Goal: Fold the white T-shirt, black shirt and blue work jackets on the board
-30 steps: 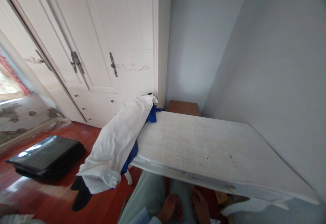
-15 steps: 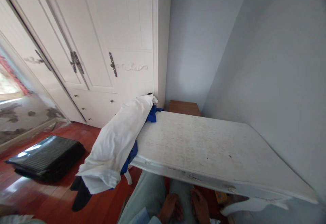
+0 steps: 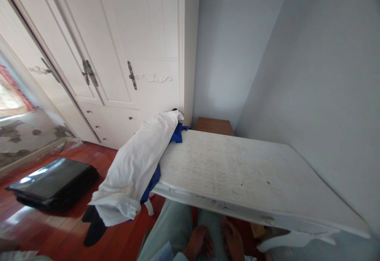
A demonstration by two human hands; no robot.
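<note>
Head view: left hand (image 3: 198,243) and right hand (image 3: 233,242) rest on the lap, fingers loosely curled, holding nothing. Beyond the fingers, up left, white cloth (image 3: 138,166) overhangs the table (image 3: 237,174) edge; its weight could drag it floorward.

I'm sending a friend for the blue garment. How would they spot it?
Find the white table along the grey wall. On its left end lies a clothes heap; the blue garment peeks from under the white cloth, above a black piece.
</note>
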